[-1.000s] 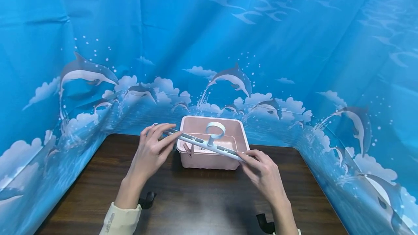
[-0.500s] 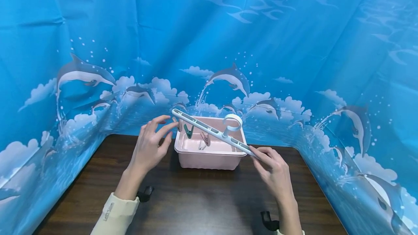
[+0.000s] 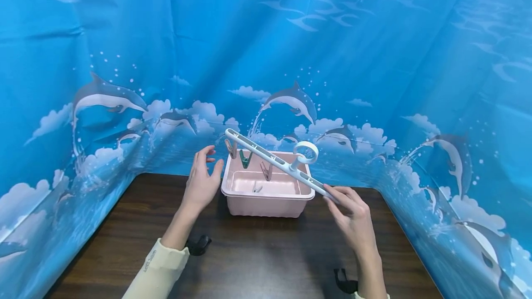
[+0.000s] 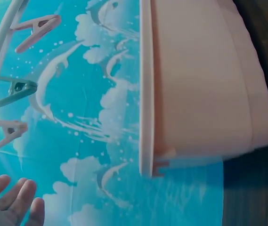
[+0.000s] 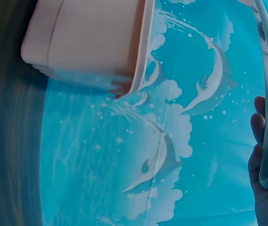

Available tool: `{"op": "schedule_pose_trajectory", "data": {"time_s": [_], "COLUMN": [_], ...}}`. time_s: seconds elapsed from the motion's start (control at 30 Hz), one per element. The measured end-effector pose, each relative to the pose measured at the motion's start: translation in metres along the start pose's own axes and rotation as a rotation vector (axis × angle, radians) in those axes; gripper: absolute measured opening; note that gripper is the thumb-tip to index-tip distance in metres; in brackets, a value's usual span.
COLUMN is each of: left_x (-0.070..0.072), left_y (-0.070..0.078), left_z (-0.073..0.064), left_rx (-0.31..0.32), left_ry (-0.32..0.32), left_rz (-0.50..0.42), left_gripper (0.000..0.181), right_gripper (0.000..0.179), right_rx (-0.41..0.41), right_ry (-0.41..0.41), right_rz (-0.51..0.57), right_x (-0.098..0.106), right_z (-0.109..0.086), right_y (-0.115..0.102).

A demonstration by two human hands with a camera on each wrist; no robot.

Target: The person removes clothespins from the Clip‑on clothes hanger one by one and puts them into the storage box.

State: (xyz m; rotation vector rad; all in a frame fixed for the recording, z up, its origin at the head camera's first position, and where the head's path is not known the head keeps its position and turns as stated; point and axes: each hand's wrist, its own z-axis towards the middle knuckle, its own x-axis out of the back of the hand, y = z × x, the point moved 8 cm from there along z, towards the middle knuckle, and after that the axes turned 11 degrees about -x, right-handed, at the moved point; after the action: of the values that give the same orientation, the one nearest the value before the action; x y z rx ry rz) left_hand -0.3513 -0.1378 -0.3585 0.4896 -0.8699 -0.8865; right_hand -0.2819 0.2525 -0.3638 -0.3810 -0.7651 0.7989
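A pale white-blue clip hanger (image 3: 276,163) with a ring hook (image 3: 306,151) slants above the basin, its left end higher. My right hand (image 3: 352,209) grips the hanger's right end between thumb and fingers; in the right wrist view, fingers wrap that rounded end. From the bar's left half hang a pink clothespin (image 3: 231,148), a green clothespin (image 3: 245,159) and another pink clothespin (image 3: 266,171). Left of the bar, my left hand (image 3: 202,182) is held apart from it with loosely bent fingers and holds nothing. In the left wrist view, its fingertips (image 4: 26,190) show below the clothespins.
A pink plastic basin (image 3: 266,204) stands on the dark wooden table (image 3: 266,253) under the hanger. A small pale clip (image 3: 257,189) shows inside it. A blue dolphin-print cloth (image 3: 266,59) rises behind and along both sides.
My left hand has come away from the hanger's left end. That end has risen, and the hanger has shifted right in my right hand's grip. The hanging clothespins have come into view.
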Motion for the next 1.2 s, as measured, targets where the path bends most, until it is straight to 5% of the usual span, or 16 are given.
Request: {"op": "schedule_pose_trajectory", "data": {"time_s": [0.5, 0.87, 1.2], "left_x": [-0.034, -0.044, -0.045], "left_y": [0.016, 0.036, 0.039], "left_z": [0.011, 0.024, 0.03], "left_rx": [0.017, -0.042, -0.068], "left_ry": [-0.175, -0.181, -0.166], "left_rz": [-0.144, -0.234, -0.267], "left_gripper": [0.073, 0.07, 0.06], "right_gripper": [0.048, 0.051, 0.05], "right_rx": [-0.026, -0.028, -0.041], "right_ry": [0.062, 0.099, 0.107], "right_rz": [-0.006, 0.005, 0.023], "right_x": [0.013, 0.023, 0.027], "right_z": [0.002, 0.001, 0.002], "right_y": [0.005, 0.007, 0.006]}}
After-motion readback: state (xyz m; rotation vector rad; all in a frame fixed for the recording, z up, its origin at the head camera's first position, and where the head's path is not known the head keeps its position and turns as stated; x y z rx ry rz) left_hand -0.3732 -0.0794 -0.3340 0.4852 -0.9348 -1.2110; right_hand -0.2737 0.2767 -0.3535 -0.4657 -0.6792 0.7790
